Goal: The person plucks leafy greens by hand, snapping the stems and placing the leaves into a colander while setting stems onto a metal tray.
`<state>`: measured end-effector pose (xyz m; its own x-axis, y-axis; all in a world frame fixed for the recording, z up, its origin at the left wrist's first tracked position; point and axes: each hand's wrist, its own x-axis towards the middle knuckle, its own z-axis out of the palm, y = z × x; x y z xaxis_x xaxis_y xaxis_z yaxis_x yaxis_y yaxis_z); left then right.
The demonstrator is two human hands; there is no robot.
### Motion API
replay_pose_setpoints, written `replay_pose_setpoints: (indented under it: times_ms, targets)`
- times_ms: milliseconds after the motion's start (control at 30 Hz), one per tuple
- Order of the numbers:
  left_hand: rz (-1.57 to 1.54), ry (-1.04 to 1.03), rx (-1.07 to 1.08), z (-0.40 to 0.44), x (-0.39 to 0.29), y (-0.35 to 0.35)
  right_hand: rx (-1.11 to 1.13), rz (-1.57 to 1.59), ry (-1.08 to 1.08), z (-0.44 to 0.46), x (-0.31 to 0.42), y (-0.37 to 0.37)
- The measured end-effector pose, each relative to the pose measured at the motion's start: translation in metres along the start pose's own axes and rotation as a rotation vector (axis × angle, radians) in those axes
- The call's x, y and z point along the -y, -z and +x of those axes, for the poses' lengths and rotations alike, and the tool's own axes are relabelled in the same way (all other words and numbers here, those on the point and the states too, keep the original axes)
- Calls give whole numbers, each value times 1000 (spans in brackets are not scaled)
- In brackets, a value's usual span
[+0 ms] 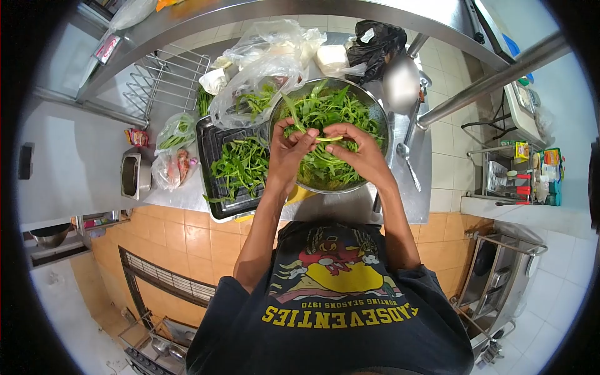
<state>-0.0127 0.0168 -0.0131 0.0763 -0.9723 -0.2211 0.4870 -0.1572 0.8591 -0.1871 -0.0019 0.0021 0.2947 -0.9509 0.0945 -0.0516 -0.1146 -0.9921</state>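
Observation:
Both hands are held over a round metal colander (382, 106) heaped with leafy greens (337, 109). My left hand (292, 149) pinches a green stem (295, 115) whose leafy end points up and away from me. My right hand (356, 150) has its thumb and fingers closed on a pale piece of the stem (330, 139), close to the left fingertips. Whether the stem is whole or snapped between the hands I cannot tell. Left of the colander, a black tray (209, 156) carries more of the leafy greens (240, 165).
Behind lie clear plastic bags (269, 53), a black plastic bag (378, 44) and a white block-like pack (332, 60). A spoon (408, 165) rests at the right. Bagged greens (176, 132), a metal container (134, 175) and a wire rack (165, 81) stand left. A steel shelf (300, 9) crosses overhead.

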Motion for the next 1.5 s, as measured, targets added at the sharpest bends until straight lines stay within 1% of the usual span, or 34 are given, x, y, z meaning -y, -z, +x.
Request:
replay_pose_setpoints:
  times_ms: [100, 200, 300, 400, 500, 533, 567, 600, 767, 900, 1100, 1300, 1400, 1467, 1500]
  targets:
    - [-38, 20, -11, 0, -1, -2, 56, -39, -14, 1, -11, 4]
    - [-30, 26, -18, -1, 0, -2, 67, -55, -39, 2, -16, 5]
    - [-44, -23, -58, 0, 1, 1, 76, -1, -190, 1, -15, 7]
    - [-46, -112, -102, 5, 3, 6, 138, 230, -305, -1, -22, 18]
    - [38, -199, -131, 9, -2, 15, 35, 373, -309, -3, -32, 23]
    - [78, -227, -138, 10, -5, 17, 0, 470, -290, -4, -33, 25]
    - [51, -244, -122, 10, -8, 18, -36, 567, -271, -4, -33, 27]
    - [74, -235, -122, 10, -10, 19, -71, 663, -251, -4, -32, 28]
    - [193, -201, -118, 5, -13, 23, -76, 728, -245, 0, -32, 37]
    - [228, -209, -132, 0, -12, 24, -67, 757, -221, 0, -26, 39]
    - [260, -180, -122, -3, -1, 35, -102, 656, -176, 10, -10, 33]
    - [281, -97, -70, -16, 26, 54, -110, 271, 21, 54, 9, 10]
    - [339, -36, -72, -22, 30, 53, -41, 53, 213, 94, 11, -16]
    - [347, -28, -86, -24, 32, 50, -39, -81, 320, 123, 9, -42]
    - [340, -27, -87, -23, 34, 51, -16, -193, 338, 136, 7, -50]
